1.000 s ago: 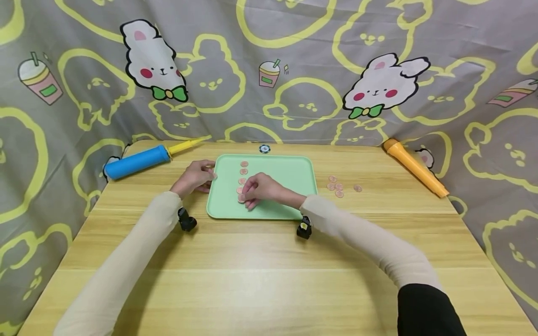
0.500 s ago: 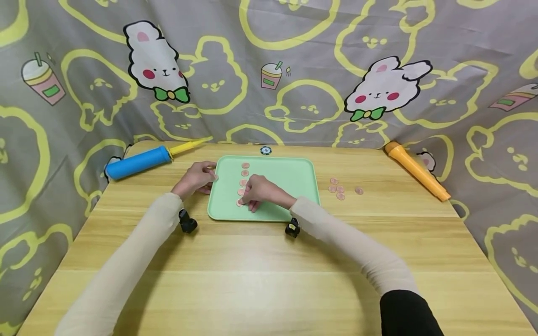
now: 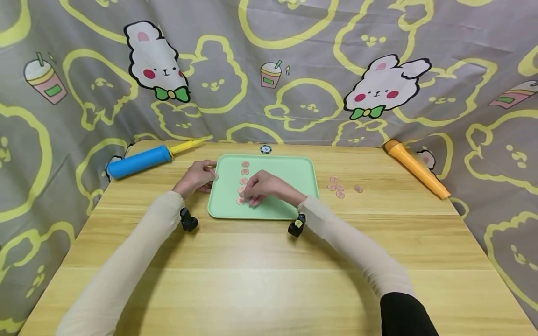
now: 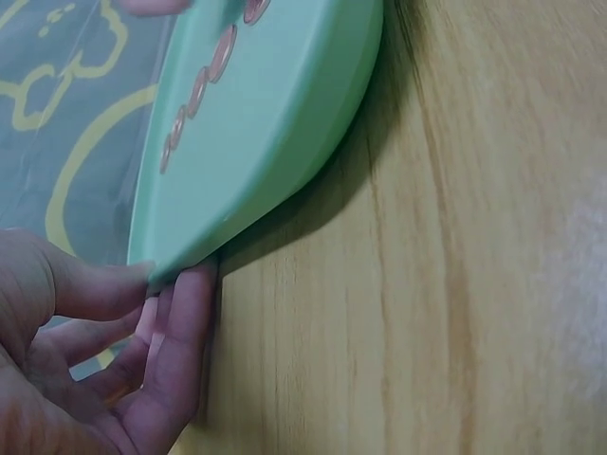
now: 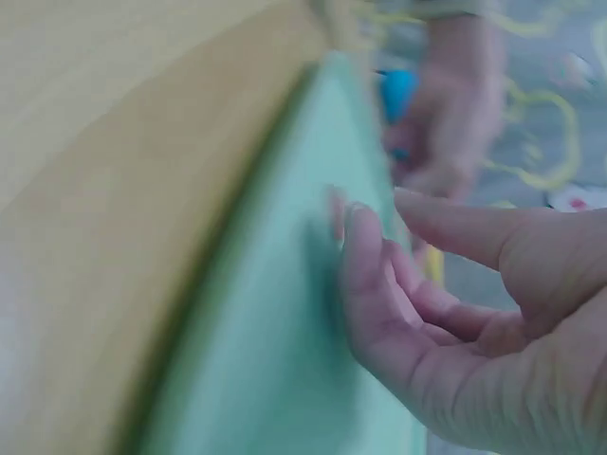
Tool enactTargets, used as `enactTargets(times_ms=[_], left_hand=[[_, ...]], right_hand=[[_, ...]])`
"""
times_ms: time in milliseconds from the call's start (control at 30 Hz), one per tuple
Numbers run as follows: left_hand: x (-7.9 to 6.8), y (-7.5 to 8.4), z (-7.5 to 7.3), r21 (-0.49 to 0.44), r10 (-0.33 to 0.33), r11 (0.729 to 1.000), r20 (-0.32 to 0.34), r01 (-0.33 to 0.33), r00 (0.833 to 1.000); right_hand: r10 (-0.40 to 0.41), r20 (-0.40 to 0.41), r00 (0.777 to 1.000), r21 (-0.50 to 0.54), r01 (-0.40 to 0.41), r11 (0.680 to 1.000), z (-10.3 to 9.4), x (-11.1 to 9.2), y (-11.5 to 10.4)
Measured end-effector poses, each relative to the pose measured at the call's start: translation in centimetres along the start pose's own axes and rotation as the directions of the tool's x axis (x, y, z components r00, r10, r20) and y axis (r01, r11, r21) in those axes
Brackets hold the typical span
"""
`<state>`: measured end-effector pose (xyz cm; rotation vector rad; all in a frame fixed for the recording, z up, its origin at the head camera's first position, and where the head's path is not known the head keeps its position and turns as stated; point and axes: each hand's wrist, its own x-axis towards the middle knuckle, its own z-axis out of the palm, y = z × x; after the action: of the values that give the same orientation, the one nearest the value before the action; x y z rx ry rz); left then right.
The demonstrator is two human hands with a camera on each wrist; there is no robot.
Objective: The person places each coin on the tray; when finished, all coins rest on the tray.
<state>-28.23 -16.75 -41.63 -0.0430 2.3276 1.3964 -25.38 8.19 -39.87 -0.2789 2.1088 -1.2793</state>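
Row of coins (image 3: 244, 181): five flat copper-coloured discs on the left part of the light-green tray (image 3: 290, 173), set one after another from its far side toward its near side, the near end straying slightly left.
Row's axis: across the tray's long direction, which runs left to right.
Right hand (image 3: 267, 185): over the tray, just right of the row's near end; the nearest coin (image 3: 240, 200) shows by the fingertips. Thumb and forefinger stand apart in the right wrist view, the other fingers loosely bent, nothing seen between them — whether a fingertip touches the coin, I cannot tell.
Left hand (image 3: 196, 177): pinches the tray's left edge, thumb above, fingers beneath.
Loose coins (image 3: 340, 187): five on the wooden tabletop (image 3: 252, 261), beyond the tray's right edge; four bunched, one outlying coin (image 3: 358, 189) farther right.
Way from hand to loose coins: rightward, back past its own wrist and over the tray's right rim — roughly level with the row's middle.
Nearer hand: the right, for row and loose coins alike.
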Motion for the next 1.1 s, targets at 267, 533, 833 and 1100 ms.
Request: enactTargets(times_ms=[267, 533, 833, 1100], left_hand=[[-0.1, -0.3, -0.1, 0.006, -0.012, 1.0, 0.011, 0.012, 1.0], [-0.1, 0.0, -0.1, -0.006, -0.011, 1.0, 0.015, 0.011, 1.0], [-0.5, 0.2, -0.3, -0.005, -0.01, 1.0, 0.019, 0.01, 1.0], [-0.2, 0.0, -0.3, 0.002, -0.013, 1.0, 0.02, 0.013, 1.0]], right_hand=[[0.011, -0.056, 0.998, -0.063, -0.015, 0.998, -4.1, -1.5, 0.5], [-0.123, -0.082, 0.989, -0.099, 0.115, 0.988, -7.5, -3.2, 1.8], [-0.161, -0.24, 0.957, -0.107, 0.138, 0.985, -11.7, -5.2, 3.9], [-0.183, -0.329, 0.926, -0.122, 0.151, 0.981, -15.4, -7.0, 6.9]])
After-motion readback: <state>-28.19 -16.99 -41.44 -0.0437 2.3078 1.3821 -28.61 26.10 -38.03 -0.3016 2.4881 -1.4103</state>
